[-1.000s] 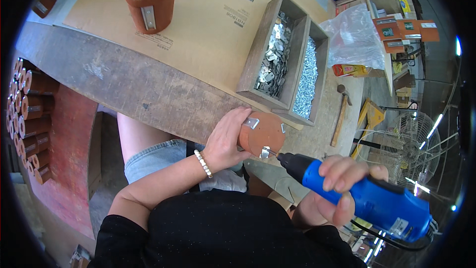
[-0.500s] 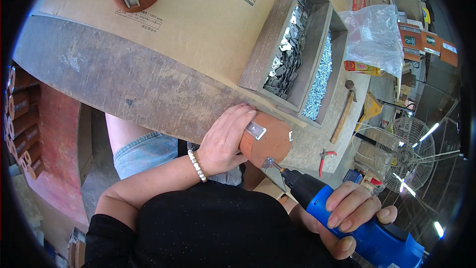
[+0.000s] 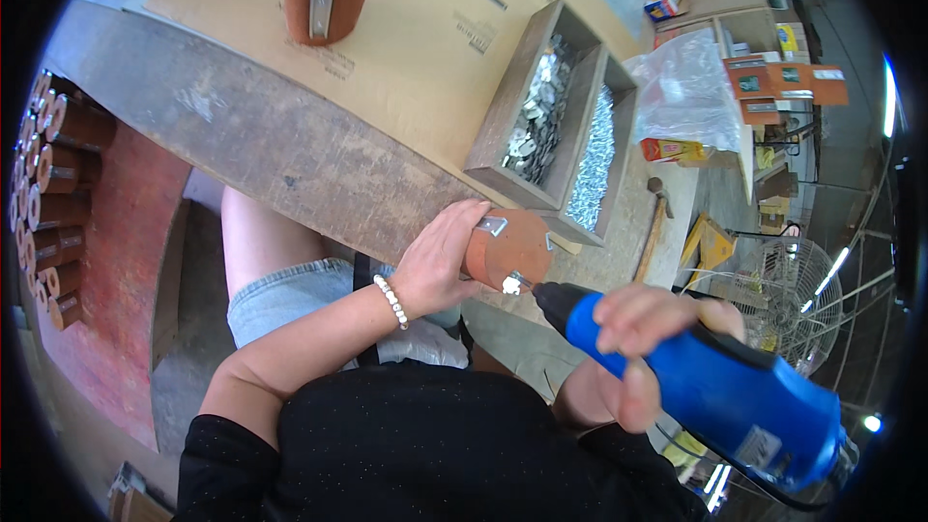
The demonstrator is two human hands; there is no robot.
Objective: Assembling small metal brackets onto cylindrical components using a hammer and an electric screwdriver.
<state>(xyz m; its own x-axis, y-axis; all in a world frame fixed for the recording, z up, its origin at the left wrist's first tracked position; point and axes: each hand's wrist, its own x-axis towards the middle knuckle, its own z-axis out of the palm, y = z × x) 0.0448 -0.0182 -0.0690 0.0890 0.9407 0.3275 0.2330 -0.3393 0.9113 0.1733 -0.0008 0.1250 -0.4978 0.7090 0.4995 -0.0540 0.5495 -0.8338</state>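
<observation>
My left hand [image 3: 440,256], a beaded bracelet at its wrist, is wrapped round the side of a terracotta-coloured round piece [image 3: 512,242] at the bench's near edge. Small metal plates are on the piece, one beside my fingers. A blue corded electric screwdriver [image 3: 710,396] is gripped in my right hand [image 3: 652,333], whose fingers are a little smeared by motion. The bit points left at a shiny metal plate [image 3: 511,284] on the piece's near side. Whether a screw sits at the tip is too small to tell.
Beyond the piece, a divided wooden box [image 3: 493,140] holds dark metal plates and silver screws. A hammer [image 3: 653,227] lies right of it. More terracotta-coloured pieces [image 3: 324,0] stand on the cardboard [image 3: 416,68]; several are stacked at left [image 3: 58,203]. A fan [image 3: 783,300] stands at right.
The view has shifted, bringing more of the far bench into sight. The screwdriver's body has swung, and my right fingers have loosened somewhat around it. My left hand still holds the piece. The red-handled pliers are no longer visible.
</observation>
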